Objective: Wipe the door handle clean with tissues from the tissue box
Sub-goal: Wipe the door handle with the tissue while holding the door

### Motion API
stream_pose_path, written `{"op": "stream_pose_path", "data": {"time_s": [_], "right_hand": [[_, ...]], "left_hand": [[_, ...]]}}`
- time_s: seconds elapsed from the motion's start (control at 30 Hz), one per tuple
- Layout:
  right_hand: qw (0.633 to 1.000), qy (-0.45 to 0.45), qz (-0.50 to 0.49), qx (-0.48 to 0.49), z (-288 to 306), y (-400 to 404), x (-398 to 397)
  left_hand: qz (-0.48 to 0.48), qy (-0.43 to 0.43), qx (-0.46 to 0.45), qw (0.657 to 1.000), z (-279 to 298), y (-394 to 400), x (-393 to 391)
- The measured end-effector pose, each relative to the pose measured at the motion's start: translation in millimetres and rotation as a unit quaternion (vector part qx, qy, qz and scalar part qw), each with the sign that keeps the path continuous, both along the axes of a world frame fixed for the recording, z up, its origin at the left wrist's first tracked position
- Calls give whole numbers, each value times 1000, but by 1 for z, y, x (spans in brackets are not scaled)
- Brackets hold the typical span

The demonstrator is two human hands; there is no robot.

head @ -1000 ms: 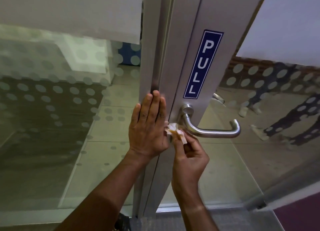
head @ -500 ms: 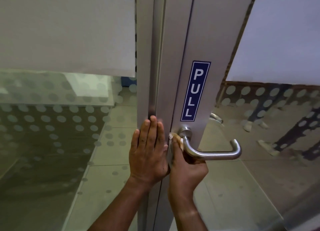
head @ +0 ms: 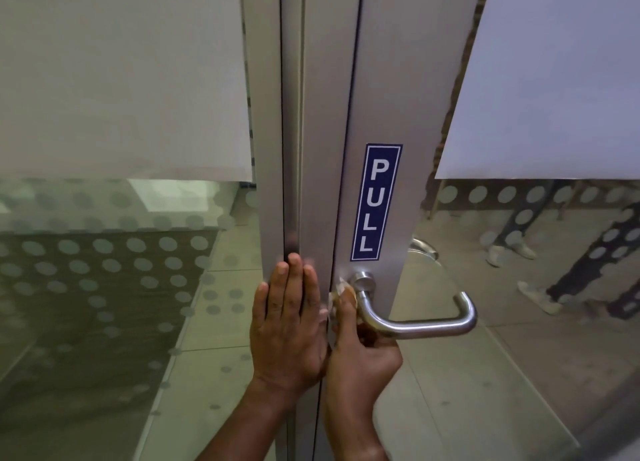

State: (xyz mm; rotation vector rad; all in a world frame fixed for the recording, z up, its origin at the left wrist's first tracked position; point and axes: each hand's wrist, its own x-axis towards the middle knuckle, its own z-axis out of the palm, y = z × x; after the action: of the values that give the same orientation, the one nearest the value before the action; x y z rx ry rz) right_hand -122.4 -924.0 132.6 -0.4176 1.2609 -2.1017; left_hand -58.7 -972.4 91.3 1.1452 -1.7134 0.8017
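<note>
1. Two hands engaged: left hand point(head: 289, 325) flat, fingers spread, braced on the grey aluminium door frame point(head: 322, 183).
2. Right hand point(head: 360, 350) pinches crumpled white tissue point(head: 341, 292) against the brushed steel lever handle point(head: 415, 317), at its rose.
3. Tissue judged soft, tearable; handle rigid, slick.

Left hand point(head: 289, 325): flat, fingers together and pointing up, palm pressed to the metal frame just left of the door handle point(head: 415, 318); forearm rising from lower left.
Right hand point(head: 360, 350): below the door handle's neck, grip closed on a crumpled tissue point(head: 337, 292) held against it; wrist bent upward.
</note>
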Motion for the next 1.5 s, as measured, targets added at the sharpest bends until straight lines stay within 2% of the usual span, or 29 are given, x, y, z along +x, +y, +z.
{"op": "stream_pose_path", "data": {"time_s": [0.13,0.27,0.47,0.6,0.7,0.83,0.9,1.03,1.1,1.17,1.3,1.4,1.5], "right_hand": [[1000,-16,22,-4,5,2,-2],[998,-28,46,36,-11,13,-10],[994,-8,93,54,-38,38,-38],[987,49,125,89,-44,50,-49],[980,49,150,124,-41,56,-56],[972,51,197,114,-35,57,-64],[970,33,217,104,-34,57,-67],[960,-62,271,42,-31,57,-72],[956,-68,283,28,-34,55,-75],[964,-29,262,41,-39,50,-76],[985,62,151,58,-35,36,-70],[991,69,114,11,-21,28,-63],[996,26,70,-54,-9,23,-57]], "left_hand": [[0,-5,3,1000,0,1,0],[-20,1,12,1000,1,4,0],[-18,2,5,1000,2,3,0],[-18,1,13,1000,2,4,0],[-21,-3,17,1000,2,5,0],[-18,-5,19,1000,1,4,1],[-18,-3,19,1000,1,4,1],[-19,-1,16,1000,2,4,0],[-20,-1,15,1000,2,3,0],[-23,0,16,1000,2,4,0],[-20,-1,16,1000,1,3,0],[-17,-2,14,1000,1,2,0],[-15,-4,17,1000,1,2,-1]]}}
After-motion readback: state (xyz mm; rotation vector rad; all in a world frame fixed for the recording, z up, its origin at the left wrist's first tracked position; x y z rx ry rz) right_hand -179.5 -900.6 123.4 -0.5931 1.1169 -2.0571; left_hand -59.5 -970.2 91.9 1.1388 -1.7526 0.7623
